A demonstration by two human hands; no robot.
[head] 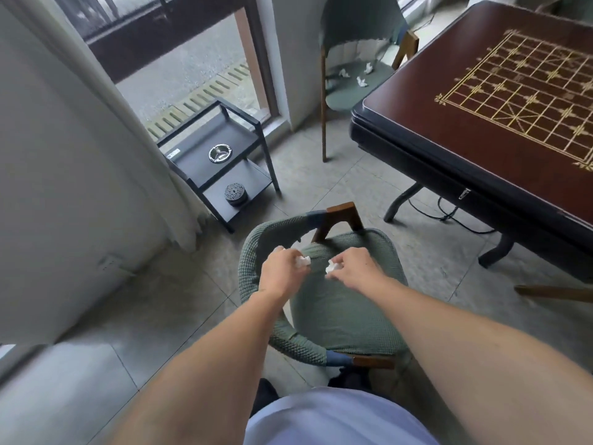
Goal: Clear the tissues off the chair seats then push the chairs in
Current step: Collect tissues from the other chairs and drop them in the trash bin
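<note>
Head view: tissue (303, 261) per hand.

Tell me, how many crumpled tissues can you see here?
5: one in the left hand at, one in the right hand at, three on the far chair's seat at. More may be hidden.

A: Far green chair seat (349, 91)?
B: Three crumpled tissues (362, 81) on it, apart.
A: Black side shelf (253, 123)?
B: Metal ashtray (219, 153) on top tier; dark patterned round tin (235, 194) on lower.
</note>
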